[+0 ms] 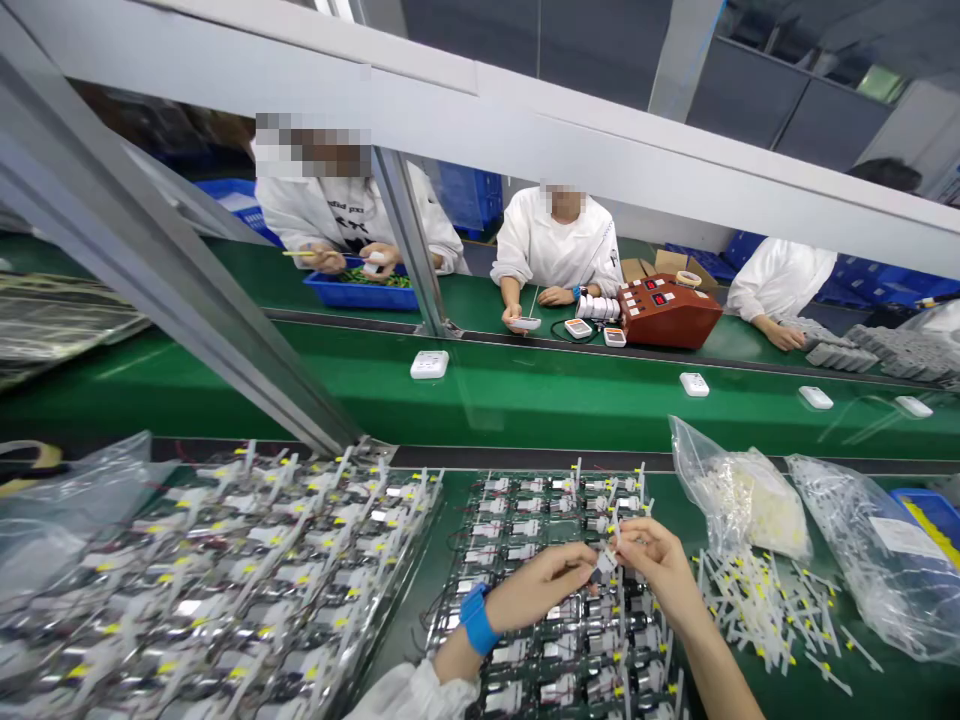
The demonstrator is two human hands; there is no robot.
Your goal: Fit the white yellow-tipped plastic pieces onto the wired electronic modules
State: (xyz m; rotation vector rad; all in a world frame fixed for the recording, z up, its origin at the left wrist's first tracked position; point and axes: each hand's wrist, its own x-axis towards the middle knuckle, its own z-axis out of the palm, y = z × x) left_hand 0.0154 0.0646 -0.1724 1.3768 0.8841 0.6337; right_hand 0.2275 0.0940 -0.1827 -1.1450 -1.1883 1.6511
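My left hand (551, 580), with a blue band (478, 620) at its wrist, is closed on a small grey-and-white part (605, 562). My right hand (654, 562) pinches a thin white tube piece (616, 525) at that part; whether the two are joined I cannot tell. Beneath both hands lies a tray of similar small parts (501, 528) in rows, several carrying white tubes with yellow bits. To the right of my right hand is a loose pile of white tube pieces (750, 605) with yellow ends.
A second filled tray (247, 580) lies at left. Clear plastic bags (772, 500) and a blue bin (930, 515) are at right. Beyond a metal post (285, 340), a green conveyor (510, 385) carries white devices (429, 365). Co-workers (559, 240) sit opposite, near a red-brown machine (667, 315).
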